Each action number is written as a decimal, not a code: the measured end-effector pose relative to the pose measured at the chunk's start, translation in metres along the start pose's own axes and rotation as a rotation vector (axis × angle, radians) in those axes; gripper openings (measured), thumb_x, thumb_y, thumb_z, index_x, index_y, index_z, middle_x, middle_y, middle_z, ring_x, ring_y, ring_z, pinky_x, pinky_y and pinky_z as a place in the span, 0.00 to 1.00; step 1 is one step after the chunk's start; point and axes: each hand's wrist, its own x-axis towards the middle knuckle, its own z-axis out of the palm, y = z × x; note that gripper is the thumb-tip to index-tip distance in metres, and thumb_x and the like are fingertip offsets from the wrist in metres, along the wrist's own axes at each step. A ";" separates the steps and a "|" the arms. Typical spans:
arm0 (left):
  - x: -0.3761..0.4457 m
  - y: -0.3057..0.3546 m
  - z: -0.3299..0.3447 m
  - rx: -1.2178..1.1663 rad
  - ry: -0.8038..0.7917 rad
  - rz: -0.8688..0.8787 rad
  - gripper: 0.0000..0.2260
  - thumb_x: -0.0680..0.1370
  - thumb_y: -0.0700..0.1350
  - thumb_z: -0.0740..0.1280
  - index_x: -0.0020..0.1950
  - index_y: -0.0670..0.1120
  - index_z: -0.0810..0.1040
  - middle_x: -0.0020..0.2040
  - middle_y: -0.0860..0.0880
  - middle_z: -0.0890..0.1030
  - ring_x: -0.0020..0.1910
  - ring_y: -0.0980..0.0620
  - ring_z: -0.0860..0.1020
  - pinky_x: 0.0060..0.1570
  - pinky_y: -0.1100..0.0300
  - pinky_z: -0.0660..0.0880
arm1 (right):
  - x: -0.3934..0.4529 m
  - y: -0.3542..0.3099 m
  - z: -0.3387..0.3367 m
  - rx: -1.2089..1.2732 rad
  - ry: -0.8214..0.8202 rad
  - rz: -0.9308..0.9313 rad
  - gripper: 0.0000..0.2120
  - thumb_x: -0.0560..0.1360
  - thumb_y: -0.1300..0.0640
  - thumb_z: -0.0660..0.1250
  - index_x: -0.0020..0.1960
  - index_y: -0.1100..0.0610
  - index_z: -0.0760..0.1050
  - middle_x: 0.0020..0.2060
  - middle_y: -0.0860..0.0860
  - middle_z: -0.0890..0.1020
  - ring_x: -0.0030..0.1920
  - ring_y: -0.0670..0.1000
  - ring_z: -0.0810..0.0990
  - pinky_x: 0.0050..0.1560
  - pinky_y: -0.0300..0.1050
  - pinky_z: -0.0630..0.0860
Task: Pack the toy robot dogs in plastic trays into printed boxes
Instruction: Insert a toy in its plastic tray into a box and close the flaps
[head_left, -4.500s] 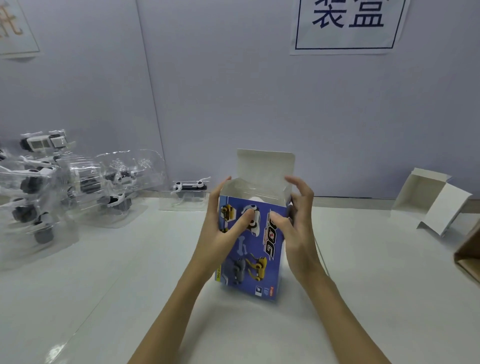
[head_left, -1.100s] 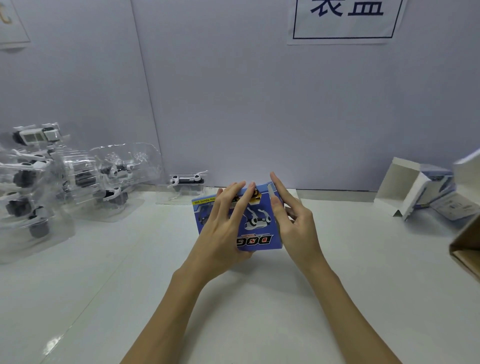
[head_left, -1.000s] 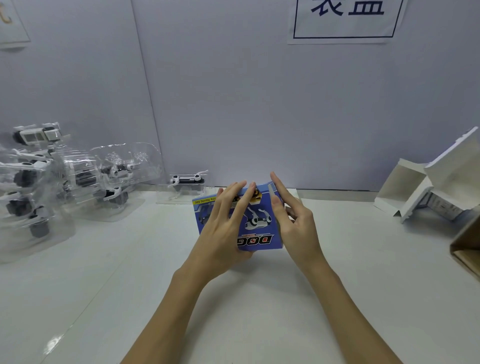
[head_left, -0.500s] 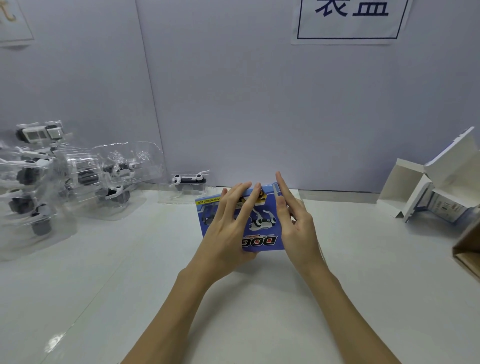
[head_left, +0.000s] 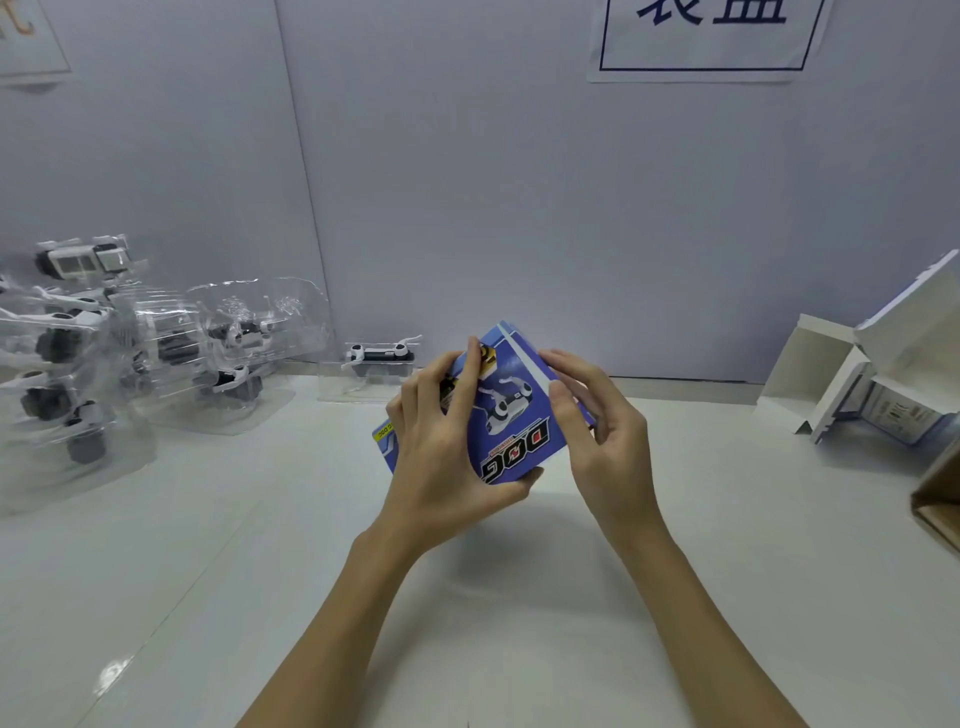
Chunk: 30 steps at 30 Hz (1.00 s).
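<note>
I see both hands on the blue printed box (head_left: 511, 415), which is lifted off the white table (head_left: 260, 545) and tilted, its "DOG" print upside down to me. My left hand (head_left: 447, 457) grips it, fingers across the front and thumb under the lower edge; my right hand (head_left: 602, 436) pinches its right side. Toy robot dogs in clear trays (head_left: 156, 353) sit far left, and open boxes (head_left: 872, 374) far right.

head-worn view, facing forward-down, close
</note>
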 end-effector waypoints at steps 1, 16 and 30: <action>-0.001 0.004 0.001 0.007 0.006 -0.009 0.51 0.68 0.71 0.71 0.84 0.46 0.59 0.75 0.45 0.66 0.74 0.47 0.64 0.72 0.52 0.63 | 0.000 0.000 0.000 -0.018 0.017 0.002 0.20 0.79 0.51 0.67 0.70 0.52 0.76 0.66 0.47 0.80 0.69 0.53 0.79 0.48 0.44 0.86; -0.002 0.012 0.000 0.030 0.015 -0.066 0.51 0.67 0.67 0.75 0.82 0.44 0.62 0.75 0.41 0.68 0.74 0.43 0.65 0.72 0.53 0.61 | -0.005 -0.002 0.005 0.049 -0.046 0.037 0.23 0.83 0.48 0.58 0.76 0.49 0.71 0.71 0.47 0.77 0.73 0.52 0.75 0.51 0.45 0.85; -0.001 0.012 0.001 0.056 0.001 0.039 0.39 0.73 0.70 0.69 0.80 0.70 0.56 0.79 0.44 0.61 0.78 0.45 0.59 0.71 0.45 0.60 | 0.000 -0.007 -0.007 0.047 -0.166 0.035 0.22 0.83 0.52 0.61 0.78 0.51 0.70 0.73 0.49 0.75 0.74 0.54 0.73 0.56 0.48 0.84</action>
